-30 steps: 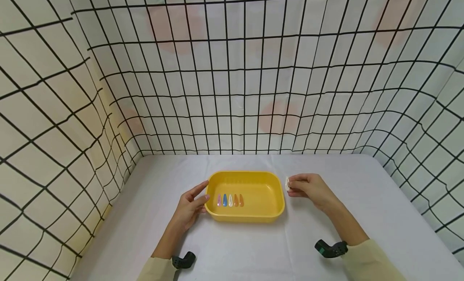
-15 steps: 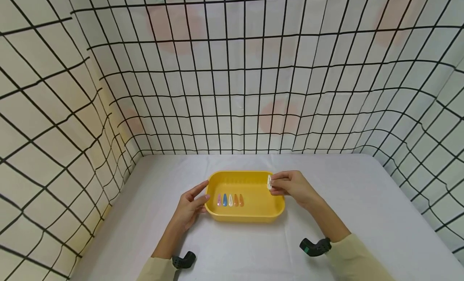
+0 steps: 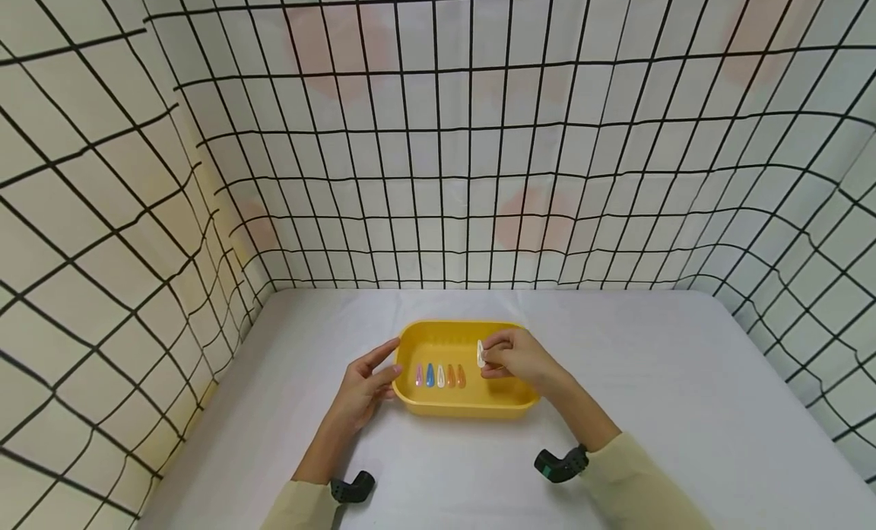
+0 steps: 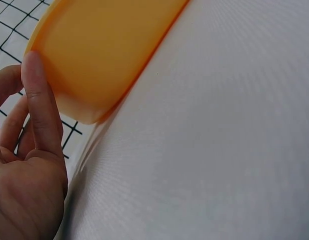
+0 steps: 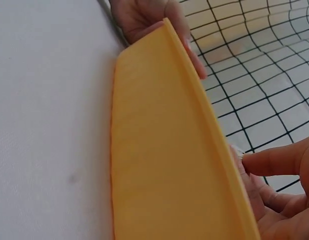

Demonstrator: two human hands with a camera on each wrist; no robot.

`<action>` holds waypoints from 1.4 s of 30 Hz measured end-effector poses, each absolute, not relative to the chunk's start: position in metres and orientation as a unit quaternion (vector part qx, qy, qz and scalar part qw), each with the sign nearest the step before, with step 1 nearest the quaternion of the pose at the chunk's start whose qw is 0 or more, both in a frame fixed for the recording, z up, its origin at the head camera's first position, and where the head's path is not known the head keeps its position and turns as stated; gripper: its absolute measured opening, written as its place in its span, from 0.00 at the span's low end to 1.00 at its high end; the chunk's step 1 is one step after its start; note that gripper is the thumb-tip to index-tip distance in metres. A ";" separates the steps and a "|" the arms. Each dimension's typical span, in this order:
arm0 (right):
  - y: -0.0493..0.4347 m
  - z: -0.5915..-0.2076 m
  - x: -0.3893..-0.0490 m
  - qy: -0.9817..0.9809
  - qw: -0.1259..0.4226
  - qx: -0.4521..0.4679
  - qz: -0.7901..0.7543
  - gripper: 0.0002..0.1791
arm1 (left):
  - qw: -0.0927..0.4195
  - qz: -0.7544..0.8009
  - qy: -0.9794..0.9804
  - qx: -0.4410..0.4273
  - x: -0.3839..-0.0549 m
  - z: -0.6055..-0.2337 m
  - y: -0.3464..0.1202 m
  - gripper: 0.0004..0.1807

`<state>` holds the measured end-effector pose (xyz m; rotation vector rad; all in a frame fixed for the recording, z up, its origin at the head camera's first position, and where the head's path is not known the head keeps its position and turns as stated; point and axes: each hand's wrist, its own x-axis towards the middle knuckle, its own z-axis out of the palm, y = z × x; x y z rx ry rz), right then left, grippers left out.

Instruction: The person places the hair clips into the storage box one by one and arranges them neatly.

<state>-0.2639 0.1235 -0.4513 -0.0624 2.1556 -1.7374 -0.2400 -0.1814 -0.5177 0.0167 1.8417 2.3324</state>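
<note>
Several snap hair clips lie in a row in the left half of a yellow plastic tray (image 3: 465, 410): a pink clip (image 3: 419, 376), a blue clip (image 3: 430, 375), a white clip (image 3: 441, 376) and two orange clips (image 3: 455, 376). My right hand (image 3: 522, 359) pinches another white hair clip (image 3: 480, 353) between thumb and fingers, over the tray's right half. In the right wrist view the tray wall mostly hides that clip. At the tray's left end, my left hand (image 3: 363, 385) holds the rim, its thumb (image 4: 37, 85) against the outer wall.
A white cloth (image 3: 308, 347) covers the table under the tray. White walls with a black grid (image 3: 438, 195) stand behind and to both sides. Each wrist carries a black camera, one at the left wrist (image 3: 352, 487) and one at the right (image 3: 561, 464).
My right hand has moved left with the white clip, from beside the tray's right end to over its inside. The left hand stays at the rim; the head view shifts slightly.
</note>
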 end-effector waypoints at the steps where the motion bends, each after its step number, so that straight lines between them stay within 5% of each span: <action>1: 0.121 -0.453 -0.265 0.769 0.188 -0.019 -0.610 0.13 | 0.085 0.781 0.618 0.005 -0.240 -0.518 -0.181 0.31; 42: 0.095 -0.483 -0.269 0.867 0.168 0.028 -0.468 0.02 | 0.084 0.789 0.609 0.001 -0.240 -0.518 -0.181 0.31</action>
